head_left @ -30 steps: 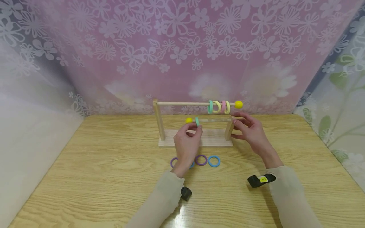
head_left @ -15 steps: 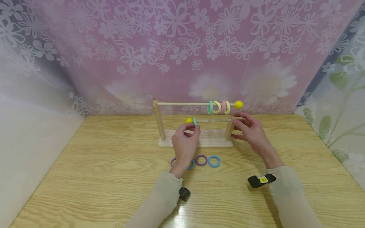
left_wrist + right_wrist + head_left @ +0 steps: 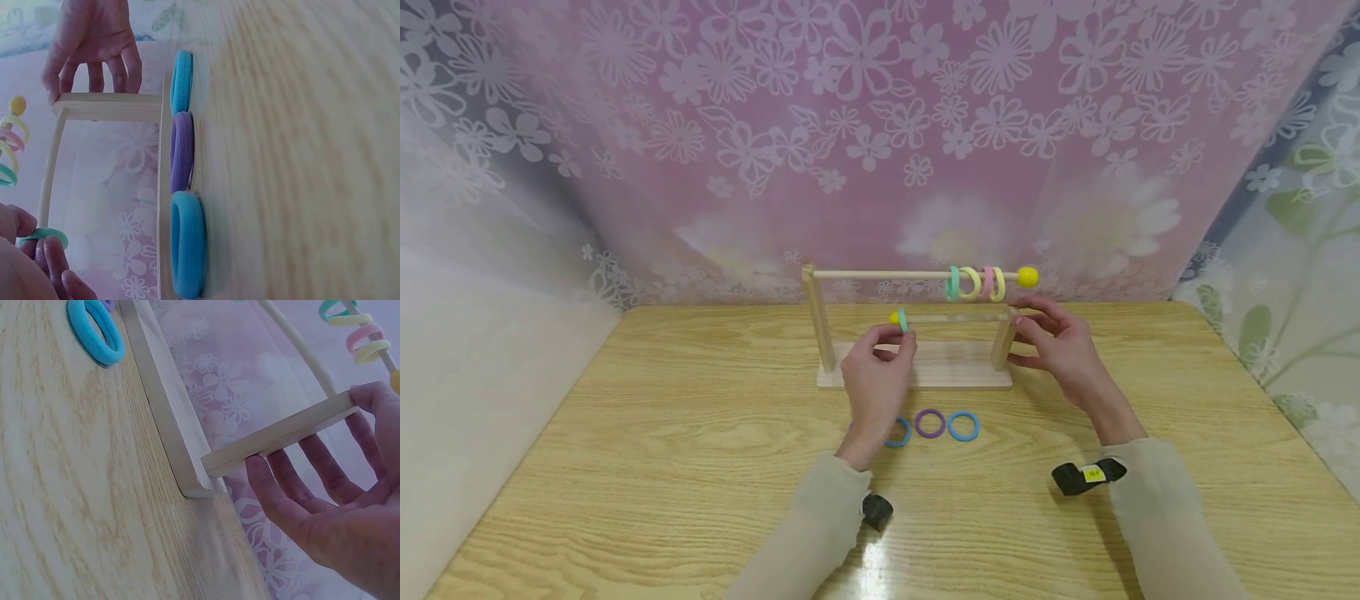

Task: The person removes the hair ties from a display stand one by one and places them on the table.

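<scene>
1. Mint-green ring (image 3: 903, 320): we see it standing roughly upright at the free end of the lower rod (image 3: 955, 317), seemingly around it, right by a yellow bead (image 3: 893, 317); whether ring and bead touch, we cannot tell.
2. We judge it light, soft and springy, probably stretchy cloth, neither fragile nor very slippery. We would take it by its lower edge, thumb against fingertips, leaving the hole unobstructed; a hard squeeze may flatten it.
3. Our left grip (image 3: 877, 371) does this, pinching the ring's lower edge from beneath.
4. Our right grip (image 3: 1060, 340) holds the right post (image 3: 1003, 342), thumb at its top, the other fingers fanned along its outer side.
5. Above, the upper rod (image 3: 880, 274) carries four more rings, one mint, two pale yellow and one pink, beside its own bead (image 3: 1027, 277).
6. Before the wooden base (image 3: 955, 367), on our table (image 3: 625, 467), lie two blue rings (image 3: 195, 247) with a purple ring (image 3: 184, 153) between them; a purple sliver shows beside the left wrist.
</scene>
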Demonstrator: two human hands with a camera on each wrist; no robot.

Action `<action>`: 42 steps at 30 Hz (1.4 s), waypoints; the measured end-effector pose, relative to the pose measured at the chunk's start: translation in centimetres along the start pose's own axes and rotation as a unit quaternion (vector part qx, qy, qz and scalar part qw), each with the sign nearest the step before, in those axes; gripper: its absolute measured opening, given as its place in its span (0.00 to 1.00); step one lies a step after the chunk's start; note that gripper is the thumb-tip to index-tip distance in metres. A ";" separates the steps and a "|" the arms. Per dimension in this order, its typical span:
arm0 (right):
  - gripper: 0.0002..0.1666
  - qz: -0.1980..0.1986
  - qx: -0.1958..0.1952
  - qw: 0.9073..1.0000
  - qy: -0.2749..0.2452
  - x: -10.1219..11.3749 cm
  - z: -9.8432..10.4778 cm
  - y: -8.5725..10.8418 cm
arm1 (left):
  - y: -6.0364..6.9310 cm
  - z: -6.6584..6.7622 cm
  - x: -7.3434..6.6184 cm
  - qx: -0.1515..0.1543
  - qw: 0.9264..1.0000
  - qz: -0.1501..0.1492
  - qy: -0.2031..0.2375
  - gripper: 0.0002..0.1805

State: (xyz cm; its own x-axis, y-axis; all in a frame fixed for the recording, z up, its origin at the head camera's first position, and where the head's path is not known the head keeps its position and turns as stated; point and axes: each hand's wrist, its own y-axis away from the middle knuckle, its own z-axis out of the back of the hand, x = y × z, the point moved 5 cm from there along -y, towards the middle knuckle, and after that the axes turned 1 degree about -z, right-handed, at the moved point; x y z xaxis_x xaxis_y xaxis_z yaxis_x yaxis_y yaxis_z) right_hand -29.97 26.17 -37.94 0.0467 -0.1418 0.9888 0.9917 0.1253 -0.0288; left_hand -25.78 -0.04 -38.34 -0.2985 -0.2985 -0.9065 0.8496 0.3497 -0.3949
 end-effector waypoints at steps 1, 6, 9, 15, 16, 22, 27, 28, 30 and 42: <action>0.19 0.000 0.000 1.000 0.000 0.0 0.0 0.0 | 0.0 0.1 0.0 -0.001 1.000 0.000 0.000 0.06; 0.19 0.000 0.000 1.000 -0.002 0.0 0.0 0.0 | -0.1 0.4 0.1 -0.002 1.000 0.008 -0.001 0.06; 0.19 0.000 -0.001 1.000 -0.001 0.0 0.0 0.0 | -0.2 0.6 0.2 -0.005 1.000 0.014 -0.004 0.06; 0.19 0.001 0.001 1.000 -0.001 0.0 -0.1 0.0 | -0.2 1.0 0.3 -0.009 1.000 0.015 0.002 0.05; 0.19 0.002 0.002 1.000 -0.003 0.0 -0.1 0.0 | -0.3 1.1 0.3 -0.010 1.000 0.015 0.002 0.05; 0.18 0.003 0.001 1.000 -0.002 0.0 -0.1 0.0 | -0.4 1.4 0.4 -0.010 1.000 0.014 0.002 0.06; 0.19 0.005 0.000 1.000 0.001 0.1 -0.1 0.1 | -0.4 1.9 0.5 -0.014 1.000 0.016 -0.001 0.06; 0.19 0.005 0.000 1.000 0.003 0.0 -0.1 0.1 | -0.3 2.0 0.5 -0.016 1.000 0.015 -0.005 0.06; 0.20 0.005 0.001 1.000 0.005 0.0 -0.1 0.1 | -0.4 2.3 0.5 -0.019 1.000 0.012 -0.010 0.06; 0.20 0.007 0.001 1.000 0.004 0.1 -0.2 0.1 | -0.7 3.8 1.3 -0.018 0.999 0.019 -0.026 0.08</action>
State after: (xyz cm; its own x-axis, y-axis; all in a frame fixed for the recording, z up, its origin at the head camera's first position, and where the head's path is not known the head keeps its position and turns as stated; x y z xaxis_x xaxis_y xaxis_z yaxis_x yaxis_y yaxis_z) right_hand -29.83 26.01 -37.89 0.0616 -0.1479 0.9871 0.9908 0.1288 -0.0425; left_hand -25.13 -4.02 -38.63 -0.2428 -0.3290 -0.9126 0.8434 0.3932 -0.3662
